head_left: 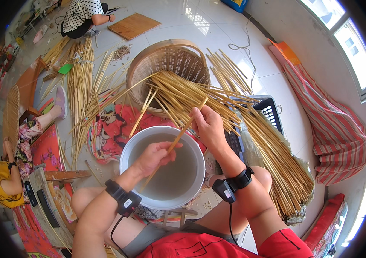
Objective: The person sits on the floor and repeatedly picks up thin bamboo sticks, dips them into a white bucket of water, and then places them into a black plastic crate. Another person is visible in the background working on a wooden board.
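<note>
Over a round pale basin (123, 180) of cloudy water, a single straw-coloured stalk (183, 131) slants from upper right to lower left. My left hand (154, 158) grips it near the middle, above the water. Close to its upper end, the thumb and fingers of my right hand (208, 127) hold the same stalk. Its lower end hangs at the basin's left side; I cannot tell whether it dips into the water. Just beyond my hands, a woven basket (183, 61) with a hoop handle lies tipped toward me, and a loose pile of stalks (186, 90) spills out of it.
A long bundle of stalks (276, 158) lies on plastic sheeting at right, beside a black crate (271, 109). More stalks (81, 77) are at left. A patterned cloth (115, 132) spreads behind the basin. One person (81, 16) crouches at the back; another (5, 183) sits left by a wooden bench (44, 206).
</note>
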Tool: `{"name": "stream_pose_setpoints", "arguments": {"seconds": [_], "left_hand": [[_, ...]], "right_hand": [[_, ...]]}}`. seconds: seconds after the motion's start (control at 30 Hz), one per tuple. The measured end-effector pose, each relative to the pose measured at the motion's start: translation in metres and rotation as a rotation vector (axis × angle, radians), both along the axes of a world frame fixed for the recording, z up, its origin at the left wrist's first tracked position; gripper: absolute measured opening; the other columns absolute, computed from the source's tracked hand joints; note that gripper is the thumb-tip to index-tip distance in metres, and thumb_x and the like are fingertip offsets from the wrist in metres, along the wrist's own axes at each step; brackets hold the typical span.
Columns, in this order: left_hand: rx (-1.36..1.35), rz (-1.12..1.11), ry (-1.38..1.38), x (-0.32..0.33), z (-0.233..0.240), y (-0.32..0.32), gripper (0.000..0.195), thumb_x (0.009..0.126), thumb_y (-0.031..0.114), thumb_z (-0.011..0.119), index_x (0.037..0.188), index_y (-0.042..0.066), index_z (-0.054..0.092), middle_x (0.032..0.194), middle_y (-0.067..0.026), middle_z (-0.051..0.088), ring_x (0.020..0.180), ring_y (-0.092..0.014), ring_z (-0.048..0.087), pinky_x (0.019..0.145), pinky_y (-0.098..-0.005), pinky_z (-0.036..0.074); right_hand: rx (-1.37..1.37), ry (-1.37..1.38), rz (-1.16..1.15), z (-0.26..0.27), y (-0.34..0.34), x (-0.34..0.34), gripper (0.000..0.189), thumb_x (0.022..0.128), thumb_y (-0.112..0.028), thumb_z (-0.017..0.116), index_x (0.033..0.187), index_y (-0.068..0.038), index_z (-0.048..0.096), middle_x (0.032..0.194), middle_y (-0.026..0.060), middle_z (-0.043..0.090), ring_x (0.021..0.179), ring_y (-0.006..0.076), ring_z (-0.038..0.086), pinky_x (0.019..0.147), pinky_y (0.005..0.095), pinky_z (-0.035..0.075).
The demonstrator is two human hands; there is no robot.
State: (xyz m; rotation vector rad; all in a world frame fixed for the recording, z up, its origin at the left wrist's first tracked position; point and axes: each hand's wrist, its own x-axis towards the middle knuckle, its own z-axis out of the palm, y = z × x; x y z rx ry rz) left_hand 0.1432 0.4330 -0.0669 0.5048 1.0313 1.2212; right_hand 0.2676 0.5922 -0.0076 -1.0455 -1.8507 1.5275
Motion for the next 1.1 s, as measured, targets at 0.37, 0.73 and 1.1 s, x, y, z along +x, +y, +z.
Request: {"name": "stream_pose_setpoints", "arguments": {"seconds": [0.37, 0.73, 1.1], "left_hand": [[-0.06, 0.02, 0.062, -0.004, -0.007, 0.002, 0.03, 0.09, 0.008, 0.041, 0.107, 0.0, 0.065, 0.074, -0.0028, 0.057, 0.061, -0.008, 0.048, 0.055, -0.0207, 0.037], [-0.389, -0.076, 0.859, -0.025, -0.1, -0.018, 0.036, 0.085, 0.007, 0.045, 0.116, -0.003, 0.06, 0.109, -0.0215, 0.066, 0.1, -0.03, 0.064, 0.09, -0.0385, 0.049], [0.055, -0.141, 0.568, 0.006, -0.045, -0.001, 0.026, 0.098, 0.017, 0.043, 0.116, 0.002, 0.056, 0.103, -0.014, 0.064, 0.094, -0.023, 0.063, 0.085, -0.0315, 0.049]], "right_hand": [[-0.022, -0.019, 0.012, 0.009, -0.007, 0.001, 0.023, 0.098, -0.019, 0.054, 0.087, 0.0, 0.059, 0.061, -0.0011, 0.056, 0.048, 0.0046, 0.048, 0.045, 0.0212, 0.038], [0.055, -0.253, 0.192, -0.016, -0.008, 0.004, 0.023, 0.096, -0.018, 0.055, 0.086, 0.002, 0.059, 0.065, 0.0044, 0.062, 0.053, 0.0102, 0.057, 0.05, 0.0256, 0.046], [0.277, -0.384, 0.448, -0.041, -0.017, 0.006, 0.021, 0.092, -0.019, 0.057, 0.091, 0.001, 0.064, 0.069, 0.0095, 0.066, 0.062, 0.0175, 0.065, 0.058, 0.0323, 0.05]]}}
